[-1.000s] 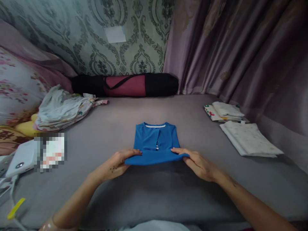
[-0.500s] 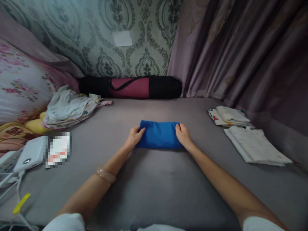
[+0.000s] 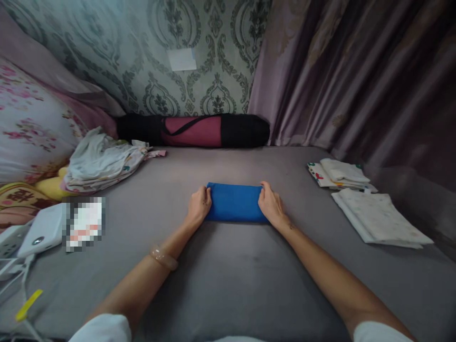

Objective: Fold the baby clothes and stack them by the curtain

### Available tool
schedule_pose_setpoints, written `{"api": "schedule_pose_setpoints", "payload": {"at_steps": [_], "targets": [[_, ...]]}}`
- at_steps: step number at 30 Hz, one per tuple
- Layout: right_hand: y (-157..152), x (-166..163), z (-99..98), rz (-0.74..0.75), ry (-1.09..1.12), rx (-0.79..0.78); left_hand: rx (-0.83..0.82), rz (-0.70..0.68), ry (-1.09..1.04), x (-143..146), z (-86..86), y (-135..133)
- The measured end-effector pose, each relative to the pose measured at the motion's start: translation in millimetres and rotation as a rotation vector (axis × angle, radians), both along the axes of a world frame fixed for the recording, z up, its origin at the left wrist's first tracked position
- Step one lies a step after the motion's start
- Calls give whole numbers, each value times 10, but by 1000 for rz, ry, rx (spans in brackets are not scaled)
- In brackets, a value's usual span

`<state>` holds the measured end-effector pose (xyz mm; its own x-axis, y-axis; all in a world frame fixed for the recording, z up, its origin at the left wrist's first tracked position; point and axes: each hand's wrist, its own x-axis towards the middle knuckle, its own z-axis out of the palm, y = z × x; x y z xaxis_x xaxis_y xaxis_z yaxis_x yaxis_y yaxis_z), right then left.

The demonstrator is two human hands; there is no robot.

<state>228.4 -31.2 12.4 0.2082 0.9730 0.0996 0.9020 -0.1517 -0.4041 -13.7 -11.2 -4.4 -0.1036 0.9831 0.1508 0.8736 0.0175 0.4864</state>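
A blue cloth (image 3: 235, 203), folded into a flat rectangle, lies on the grey bed sheet (image 3: 242, 270) in front of me. My left hand (image 3: 200, 204) is closed on its left edge, near the far left corner. At the opposite end my right hand (image 3: 271, 203) pinches the far right corner, its palm side against the right edge. The cloth's top face looks smooth between the two hands. Its underside and the fingertips beneath the edges are hidden.
Folded white patterned cloths (image 3: 381, 216) lie at the right. A black and red long bag (image 3: 192, 130) rests along the wall. Crumpled clothes (image 3: 103, 164), a floral pillow (image 3: 32, 123) and a white power bank (image 3: 44, 228) with cables are on the left.
The cloth's far edge sits slightly lower in view and its top looks flatter. Both hands have shifted their grip at the side edges, the right fingers now stretching over the far corner.
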Motion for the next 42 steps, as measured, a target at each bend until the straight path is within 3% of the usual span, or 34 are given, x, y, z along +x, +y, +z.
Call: {"api": "schedule_pose_setpoints", "payload": {"at_steps": [6,14,26,30,32,35,38,42], "targets": [[-3,1,-49,43,-99,-1,-62,-13,198,30,-3,-31],[19,-58,3,44,-197,-19,-120,-15,291,14,73,-15],[121,59,36,31,-173,-168,-164,13,211,-45,112,25],[109,68,154,44,-178,-110,-4,-11,240,-69,186,-17],[81,-57,203,107,-200,11,106,-157,286,10,205,-36],[46,-346,160,377,-180,98,144,-381,341,211,149,-37],[34,-572,-10,542,-195,73,84,-382,381,363,20,-26],[34,-635,-198,560,-201,33,-4,-319,374,375,-101,-37]]}}
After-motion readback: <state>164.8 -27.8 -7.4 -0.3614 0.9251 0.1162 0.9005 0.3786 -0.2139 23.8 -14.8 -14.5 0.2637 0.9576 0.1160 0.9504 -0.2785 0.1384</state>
